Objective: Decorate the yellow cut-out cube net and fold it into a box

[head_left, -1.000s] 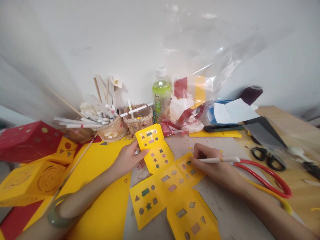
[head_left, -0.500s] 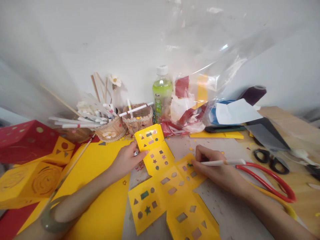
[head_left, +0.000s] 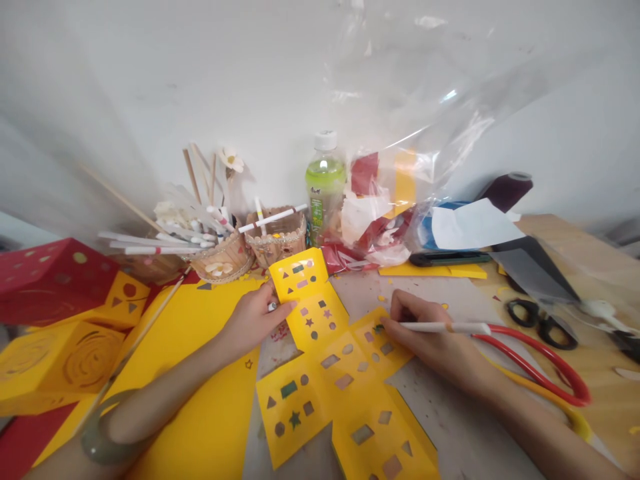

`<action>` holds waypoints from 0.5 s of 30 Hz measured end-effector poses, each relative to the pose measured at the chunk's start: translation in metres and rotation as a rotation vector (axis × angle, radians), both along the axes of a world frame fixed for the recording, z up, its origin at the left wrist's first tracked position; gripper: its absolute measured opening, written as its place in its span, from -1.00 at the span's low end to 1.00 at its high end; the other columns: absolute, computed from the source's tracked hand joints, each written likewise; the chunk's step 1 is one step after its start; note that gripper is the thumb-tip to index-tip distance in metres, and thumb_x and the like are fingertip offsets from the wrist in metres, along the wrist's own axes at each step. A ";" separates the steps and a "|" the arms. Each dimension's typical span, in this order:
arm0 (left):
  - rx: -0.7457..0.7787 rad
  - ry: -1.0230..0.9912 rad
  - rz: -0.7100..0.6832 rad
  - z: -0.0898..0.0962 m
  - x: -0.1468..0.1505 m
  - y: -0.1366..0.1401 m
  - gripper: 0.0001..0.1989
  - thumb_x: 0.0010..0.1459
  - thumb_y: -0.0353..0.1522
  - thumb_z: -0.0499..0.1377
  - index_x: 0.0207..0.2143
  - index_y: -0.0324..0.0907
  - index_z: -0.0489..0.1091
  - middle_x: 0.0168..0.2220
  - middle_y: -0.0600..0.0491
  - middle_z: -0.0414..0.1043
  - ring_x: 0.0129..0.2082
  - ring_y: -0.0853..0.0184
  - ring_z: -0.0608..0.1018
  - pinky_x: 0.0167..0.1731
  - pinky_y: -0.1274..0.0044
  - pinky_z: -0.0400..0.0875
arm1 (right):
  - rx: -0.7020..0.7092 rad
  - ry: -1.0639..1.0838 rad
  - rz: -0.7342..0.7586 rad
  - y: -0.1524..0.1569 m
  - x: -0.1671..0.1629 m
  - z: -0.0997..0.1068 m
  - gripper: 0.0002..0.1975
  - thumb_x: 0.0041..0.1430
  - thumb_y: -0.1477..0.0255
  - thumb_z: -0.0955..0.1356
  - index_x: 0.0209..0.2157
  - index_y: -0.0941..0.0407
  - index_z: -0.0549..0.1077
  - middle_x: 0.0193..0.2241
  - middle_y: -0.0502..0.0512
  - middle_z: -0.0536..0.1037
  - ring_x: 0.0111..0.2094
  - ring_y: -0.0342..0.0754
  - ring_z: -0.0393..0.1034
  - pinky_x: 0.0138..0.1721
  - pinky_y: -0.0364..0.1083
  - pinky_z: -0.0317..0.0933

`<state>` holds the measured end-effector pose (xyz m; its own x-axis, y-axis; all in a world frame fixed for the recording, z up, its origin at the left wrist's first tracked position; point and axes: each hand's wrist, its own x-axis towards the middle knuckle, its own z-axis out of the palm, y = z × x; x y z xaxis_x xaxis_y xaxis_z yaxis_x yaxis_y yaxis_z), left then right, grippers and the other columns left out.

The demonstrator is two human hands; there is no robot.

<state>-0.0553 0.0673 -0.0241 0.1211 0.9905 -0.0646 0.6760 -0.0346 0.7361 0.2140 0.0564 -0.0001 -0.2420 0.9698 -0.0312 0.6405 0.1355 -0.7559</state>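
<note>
Head view shows two hands well apart on one yellow paper cut-out, which lies over a grey board on the table. The left hand grips its upper left edge, thumb on top and fingers curled at the side; something small and pale shows between them, too little to name. The right hand is closed in a writing grip on a white marker, which slopes gently, its tip hidden behind the fingers near a green star on the right flap.

That yellow paper cut-out is cross-shaped, creased into panels, its top panel tilted up. Stars, triangles, circles and rectangles are punched through it, some backed in green or pink.

Just behind it sits a small wooden basket with one marker standing inside and another across the rim. Beside that, a second basket bristles with white markers, with sticks and a white flower rising behind. To their right I see a capped bottle with greenish liquid, then a clear plastic bag stuffed with red, yellow and white scraps.

Farther out, scissors lie on the right; a dotted red box stands far left.
</note>
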 end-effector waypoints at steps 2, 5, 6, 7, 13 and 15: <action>-0.009 -0.004 0.003 0.000 0.001 0.000 -0.67 0.03 -0.14 0.04 -0.29 -0.21 0.32 -0.30 -0.05 0.49 -0.32 0.17 0.52 -0.38 0.44 0.38 | -0.004 0.007 0.011 0.000 0.001 -0.001 -0.78 0.00 0.46 0.24 -0.61 0.09 0.08 -0.66 -0.12 0.13 -0.60 -0.21 -0.02 -0.62 -0.20 -0.10; -0.008 -0.019 0.004 0.001 0.001 0.000 -0.67 0.03 -0.14 0.05 -0.28 -0.21 0.32 -0.26 -0.07 0.49 -0.28 0.16 0.52 -0.35 0.42 0.38 | -0.003 0.005 0.009 0.000 0.002 -0.001 -0.78 0.01 0.45 0.24 -0.61 0.09 0.07 -0.65 -0.13 0.13 -0.60 -0.21 -0.01 -0.62 -0.20 -0.10; -0.008 -0.022 0.005 0.001 0.001 0.000 -0.67 0.03 -0.14 0.05 -0.28 -0.21 0.32 -0.26 -0.07 0.49 -0.28 0.16 0.52 -0.35 0.42 0.38 | -0.003 -0.004 0.007 0.000 0.002 0.000 -0.78 0.01 0.45 0.24 -0.61 0.09 0.07 -0.66 -0.12 0.13 -0.60 -0.21 -0.01 -0.62 -0.20 -0.10; -0.007 -0.024 0.005 0.001 0.001 0.001 -0.68 0.03 -0.15 0.05 -0.28 -0.20 0.32 -0.25 -0.06 0.50 -0.28 0.16 0.52 -0.35 0.43 0.38 | -0.004 -0.014 0.007 -0.001 0.001 0.000 -0.78 0.01 0.45 0.24 -0.61 0.09 0.07 -0.66 -0.12 0.13 -0.60 -0.21 -0.01 -0.62 -0.20 -0.09; 0.028 -0.009 -0.009 0.000 0.000 0.001 -0.71 0.03 -0.18 0.06 -0.27 -0.18 0.33 -0.29 -0.01 0.50 -0.32 0.20 0.52 -0.40 0.48 0.37 | -0.004 -0.015 0.014 -0.001 -0.001 0.002 -0.78 -0.01 0.44 0.24 -0.62 0.09 0.07 -0.66 -0.11 0.16 -0.60 -0.20 0.01 -0.63 -0.20 -0.08; 0.024 -0.005 -0.004 0.000 0.000 0.000 -0.72 0.03 -0.17 0.06 -0.32 -0.18 0.33 -0.34 0.00 0.50 -0.34 0.20 0.52 -0.44 0.49 0.36 | -0.007 -0.019 0.020 -0.001 -0.001 0.002 -0.77 -0.01 0.43 0.24 -0.62 0.09 0.07 -0.66 -0.11 0.16 -0.61 -0.20 0.00 -0.62 -0.19 -0.08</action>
<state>-0.0554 0.0674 -0.0236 0.1253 0.9913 -0.0406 0.6722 -0.0547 0.7383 0.2135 0.0555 0.0016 -0.2604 0.9646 -0.0427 0.6521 0.1431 -0.7445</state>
